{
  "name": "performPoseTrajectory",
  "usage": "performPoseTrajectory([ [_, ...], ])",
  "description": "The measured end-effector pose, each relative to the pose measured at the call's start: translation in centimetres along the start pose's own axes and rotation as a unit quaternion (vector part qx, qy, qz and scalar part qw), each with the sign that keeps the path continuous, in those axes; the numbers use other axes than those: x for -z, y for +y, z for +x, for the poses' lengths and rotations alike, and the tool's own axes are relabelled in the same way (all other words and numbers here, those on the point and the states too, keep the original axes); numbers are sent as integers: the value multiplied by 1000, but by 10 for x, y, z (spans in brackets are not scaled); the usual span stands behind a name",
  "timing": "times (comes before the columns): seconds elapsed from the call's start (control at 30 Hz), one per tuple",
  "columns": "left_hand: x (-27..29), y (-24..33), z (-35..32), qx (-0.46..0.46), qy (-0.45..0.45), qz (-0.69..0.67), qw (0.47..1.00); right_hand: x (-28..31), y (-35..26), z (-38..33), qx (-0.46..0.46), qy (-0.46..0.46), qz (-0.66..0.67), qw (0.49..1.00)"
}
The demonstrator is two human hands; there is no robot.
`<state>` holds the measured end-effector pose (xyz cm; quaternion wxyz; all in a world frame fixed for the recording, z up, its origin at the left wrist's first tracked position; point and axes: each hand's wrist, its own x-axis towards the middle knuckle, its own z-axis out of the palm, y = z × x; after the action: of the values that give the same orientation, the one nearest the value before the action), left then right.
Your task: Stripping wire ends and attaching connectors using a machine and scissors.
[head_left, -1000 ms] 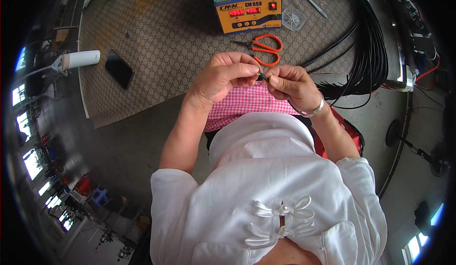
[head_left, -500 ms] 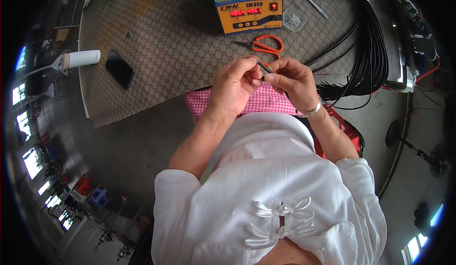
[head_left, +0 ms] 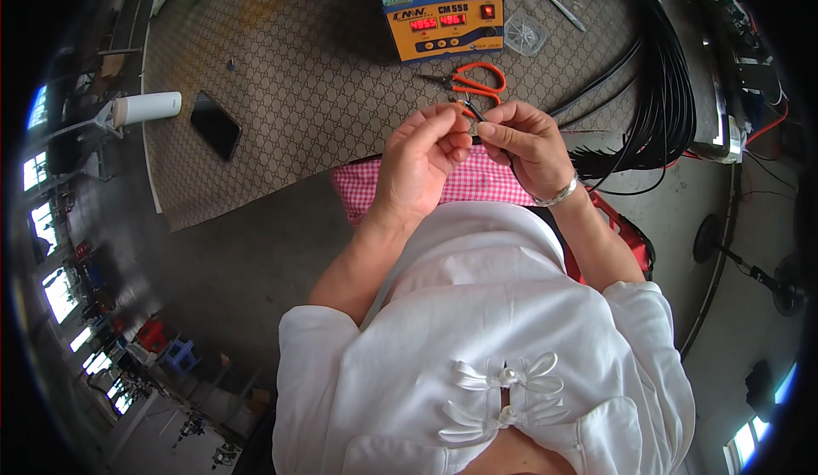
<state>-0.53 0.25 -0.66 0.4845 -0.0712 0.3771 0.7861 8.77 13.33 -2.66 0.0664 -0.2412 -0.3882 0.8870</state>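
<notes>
A thin black cable (head_left: 474,112) is held up just past the table's front edge, its far end between both hands. My right hand (head_left: 532,141) pinches it between thumb and forefinger, a little behind the tip. My left hand (head_left: 417,160) is closed beside the tip, thumb against forefinger at the cable's end; the fingers hide how much of it they grip. Just beyond the fingertips lie orange-handled scissors (head_left: 482,68), their dark blades pointing left.
An orange and blue soldering station (head_left: 447,32) with a lit red display stands behind the scissors. Beside it are a clear plastic box (head_left: 525,34) and a spoon (head_left: 550,0). Black cables (head_left: 669,92) lie bundled at right. A phone (head_left: 216,126) and white bottle (head_left: 150,107) are at left.
My right hand has tilted slightly, and the cable now points more steeply away from me, with its tip showing past my left fingertips. The left hand has barely shifted.
</notes>
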Motion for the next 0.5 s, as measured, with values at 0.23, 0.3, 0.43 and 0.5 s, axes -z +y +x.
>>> performPoseTrajectory([
  [0.23, -5, 1, -4, -121, 17, 176, 977, 6, 3, 2, 12, -25, -15, 1000],
  [0.3, -4, 3, -3, -116, 13, 186, 976, 3, 0, 1, 9, -17, -18, 1000],
  [0.43, -2, 4, -3, -119, 1, 194, 974, 6, 1, 1, 13, -21, -54, 998],
  [0.5, -2, 5, -2, -116, -5, 200, 973, 7, 0, 2, 9, -17, -55, 998],
])
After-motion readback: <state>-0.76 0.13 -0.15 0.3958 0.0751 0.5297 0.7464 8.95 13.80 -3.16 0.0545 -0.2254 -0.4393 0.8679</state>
